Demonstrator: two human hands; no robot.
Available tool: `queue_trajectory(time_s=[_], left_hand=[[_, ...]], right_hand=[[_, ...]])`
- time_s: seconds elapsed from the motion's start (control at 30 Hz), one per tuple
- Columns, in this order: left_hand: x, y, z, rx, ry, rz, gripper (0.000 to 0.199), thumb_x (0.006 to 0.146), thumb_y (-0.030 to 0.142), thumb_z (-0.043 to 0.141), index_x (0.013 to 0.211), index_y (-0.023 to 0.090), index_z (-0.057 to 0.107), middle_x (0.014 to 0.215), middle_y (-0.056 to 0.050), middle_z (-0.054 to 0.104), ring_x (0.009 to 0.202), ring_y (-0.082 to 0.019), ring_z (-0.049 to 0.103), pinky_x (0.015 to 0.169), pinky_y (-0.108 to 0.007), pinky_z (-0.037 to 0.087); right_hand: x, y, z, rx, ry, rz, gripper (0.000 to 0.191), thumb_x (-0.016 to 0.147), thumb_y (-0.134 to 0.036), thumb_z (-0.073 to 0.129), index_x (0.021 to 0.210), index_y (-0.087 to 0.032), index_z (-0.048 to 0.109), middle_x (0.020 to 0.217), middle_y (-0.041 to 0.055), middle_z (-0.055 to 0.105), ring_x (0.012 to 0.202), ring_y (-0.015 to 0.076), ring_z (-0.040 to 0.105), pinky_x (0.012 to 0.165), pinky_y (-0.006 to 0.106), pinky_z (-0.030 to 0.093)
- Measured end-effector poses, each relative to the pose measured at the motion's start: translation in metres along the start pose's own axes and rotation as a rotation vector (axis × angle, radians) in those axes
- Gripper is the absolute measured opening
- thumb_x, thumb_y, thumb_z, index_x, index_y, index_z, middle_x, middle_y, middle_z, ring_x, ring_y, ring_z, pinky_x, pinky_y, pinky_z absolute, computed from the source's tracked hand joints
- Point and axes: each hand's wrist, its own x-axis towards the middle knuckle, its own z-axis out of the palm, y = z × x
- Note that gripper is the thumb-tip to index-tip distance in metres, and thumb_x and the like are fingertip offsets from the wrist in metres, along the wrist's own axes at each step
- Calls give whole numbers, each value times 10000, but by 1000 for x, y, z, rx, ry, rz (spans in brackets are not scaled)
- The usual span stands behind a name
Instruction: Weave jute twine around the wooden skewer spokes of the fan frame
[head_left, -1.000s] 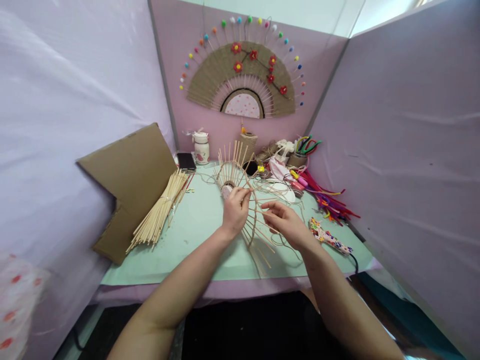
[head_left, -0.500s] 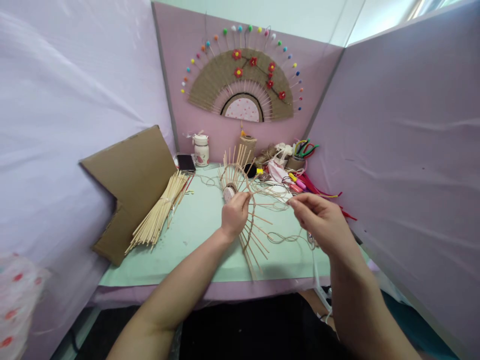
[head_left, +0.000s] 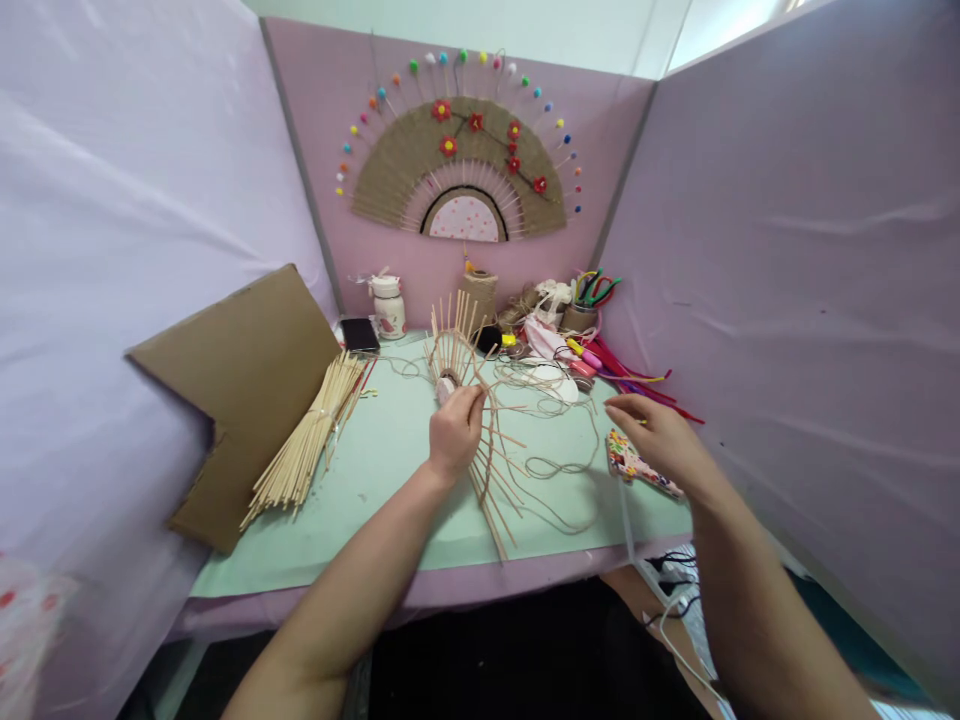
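Note:
My left hand [head_left: 455, 432] is closed on a fan-shaped frame of thin sticks [head_left: 501, 472], near its small round centre. Brown twine weaves across the sticks in a curved band. To the right, my right hand [head_left: 654, 432] is raised over the table with fingers pinched together; whatever they hold, if anything, is too small to make out. Loose twine [head_left: 562, 467] loops on the green table top between the frame and my right hand. Below the right hand lies a flowered object [head_left: 628, 458], partly covered by it.
A bundle of sticks [head_left: 309, 435] and bent cardboard [head_left: 251, 365] are at the left. At the back stand a white bottle [head_left: 388, 308], a twine spool [head_left: 480, 296] and a tool pot [head_left: 579, 318]. A finished fan [head_left: 397, 170] hangs behind.
The view has shifted, so the background sits further left. My right hand has moved right, away from the frame, uncovering the flowered object. My left hand keeps its hold.

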Motion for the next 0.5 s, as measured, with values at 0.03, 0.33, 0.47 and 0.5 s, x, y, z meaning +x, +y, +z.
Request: queue_trajectory(time_s=[0.03, 0.33, 0.47, 0.5], left_hand=[[0, 0, -1, 8, -6, 5, 233, 965, 290, 432, 925, 193, 640, 876, -59, 687, 835, -163, 635, 768, -280, 475], [10, 7, -13, 45, -58, -86, 253, 913, 334, 488, 855, 163, 665, 760, -35, 660, 622, -129, 557, 634, -250, 436], [20, 12, -24, -43, -165, -206, 282, 897, 404, 532, 812, 168, 660, 722, -4, 616, 496, -87, 490, 510, -228, 398], [22, 14, -27, -79, -196, -239, 280, 891, 414, 541, 814, 168, 651, 719, 2, 608, 480, -81, 493, 491, -224, 395]], right_hand=[[-3, 7, -8, -47, 3, 10, 345, 824, -459, 522, 972, -201, 695, 995, 99, 738, 878, 251, 677, 788, 356, 487], [-22, 92, -28, -526, -325, 126, 520, 778, -408, 634, 1214, -125, 618, 1271, 214, 602, 1166, 342, 564, 965, 407, 424], [-25, 108, -14, -495, -399, 130, 593, 725, -385, 682, 1257, -141, 584, 1221, 200, 617, 1130, 328, 573, 941, 372, 427], [-24, 111, -9, -483, -398, 125, 589, 727, -388, 673, 1252, -135, 585, 1185, 198, 629, 1100, 324, 584, 924, 367, 434]])
